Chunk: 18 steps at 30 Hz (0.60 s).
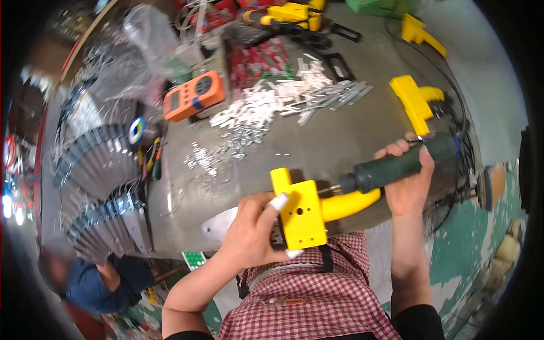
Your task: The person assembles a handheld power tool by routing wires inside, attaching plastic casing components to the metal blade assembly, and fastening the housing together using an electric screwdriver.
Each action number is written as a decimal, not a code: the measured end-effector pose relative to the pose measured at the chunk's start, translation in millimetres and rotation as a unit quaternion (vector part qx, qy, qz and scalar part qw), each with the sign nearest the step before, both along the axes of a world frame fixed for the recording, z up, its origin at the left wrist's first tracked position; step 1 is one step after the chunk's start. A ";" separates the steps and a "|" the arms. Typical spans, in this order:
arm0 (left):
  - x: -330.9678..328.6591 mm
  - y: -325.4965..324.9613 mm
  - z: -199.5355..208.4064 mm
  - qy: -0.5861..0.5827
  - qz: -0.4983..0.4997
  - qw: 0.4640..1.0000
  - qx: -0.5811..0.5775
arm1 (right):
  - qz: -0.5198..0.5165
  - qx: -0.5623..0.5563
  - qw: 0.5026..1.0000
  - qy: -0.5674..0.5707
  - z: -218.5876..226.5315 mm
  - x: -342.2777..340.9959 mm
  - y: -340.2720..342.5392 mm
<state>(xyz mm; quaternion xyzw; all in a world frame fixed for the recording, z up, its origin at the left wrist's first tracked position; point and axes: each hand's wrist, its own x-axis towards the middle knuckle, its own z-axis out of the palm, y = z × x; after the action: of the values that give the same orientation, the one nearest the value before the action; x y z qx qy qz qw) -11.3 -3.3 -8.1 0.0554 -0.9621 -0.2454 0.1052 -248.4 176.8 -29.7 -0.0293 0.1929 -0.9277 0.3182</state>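
Observation:
My left hand [252, 226] is closed round a yellow plastic tool housing [303, 218] with a curved handle, held over the table's near edge. White coverings wrap some of its fingertips. A flat grey metal blade [218, 225] shows beside this hand; whether it joins the housing is hidden. My right hand [411, 178] grips a dark green power screwdriver [391, 169] lying level, its bit pointing left. The bit's tip reaches the housing's side just above the handle; whether it touches a screw cannot be seen.
Small white and metal parts [255, 107] are heaped mid-table beside an orange multimeter [195, 95]. Fanned metal blades [96, 158] cover the left side. Another yellow housing [413, 102] and a black cable [462, 107] lie at right. A person in blue [102, 289] sits lower left.

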 end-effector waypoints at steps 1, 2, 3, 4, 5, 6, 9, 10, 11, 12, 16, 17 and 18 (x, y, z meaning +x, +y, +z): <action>0.2 0.6 2.9 -0.005 0.003 1.000 -0.001 | 0.004 0.003 1.000 0.001 -2.6 -2.0 -1.1; -1.5 1.0 5.0 -0.009 0.001 0.999 0.044 | 0.008 -0.004 1.000 0.002 -3.3 -4.1 2.3; -2.1 -1.0 5.7 -0.011 0.000 0.996 0.087 | 0.012 -0.012 1.000 0.001 -4.8 -4.9 5.5; -1.1 -4.3 7.3 -0.015 -0.002 0.991 0.132 | 0.007 0.005 1.000 0.006 -4.9 -4.2 6.3; 3.7 -10.4 12.6 -0.046 0.008 0.978 0.203 | -0.002 0.023 1.000 0.011 -4.1 -3.3 9.0; 7.8 -22.0 12.0 0.006 0.013 0.981 0.195 | 0.013 0.012 1.000 0.021 -6.3 -4.9 11.4; 13.9 -58.9 9.7 0.118 0.242 0.957 0.103 | 0.002 0.018 1.000 0.010 -10.8 -6.1 14.1; 19.3 -77.5 6.9 0.090 0.357 0.927 0.069 | 0.007 0.019 1.000 0.018 -10.9 -6.8 13.8; 25.9 -98.2 2.2 0.077 0.424 0.899 0.080 | 0.012 0.017 1.000 0.018 -10.6 -6.3 12.6; 31.0 -110.4 2.9 0.007 0.436 0.899 0.035 | 0.016 0.013 1.000 0.018 -10.3 -6.9 11.3; 28.3 -121.4 -12.8 0.006 0.342 0.931 -0.127 | 0.020 0.002 1.000 0.015 -11.1 -8.7 13.1; 26.9 -120.8 -10.7 0.006 0.342 0.931 -0.125 | 0.020 0.004 1.000 0.016 -10.3 -8.2 13.3; 24.6 -119.5 -9.8 0.005 0.296 0.939 -0.173 | 0.020 0.000 1.000 0.011 -9.1 -7.7 14.1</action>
<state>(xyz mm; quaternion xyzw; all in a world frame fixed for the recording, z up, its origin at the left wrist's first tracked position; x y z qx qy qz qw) 13.3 -122.8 -17.9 0.3177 -0.9293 -0.0328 0.1856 -256.1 191.0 -38.8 -0.0434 0.1954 -0.9209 0.3345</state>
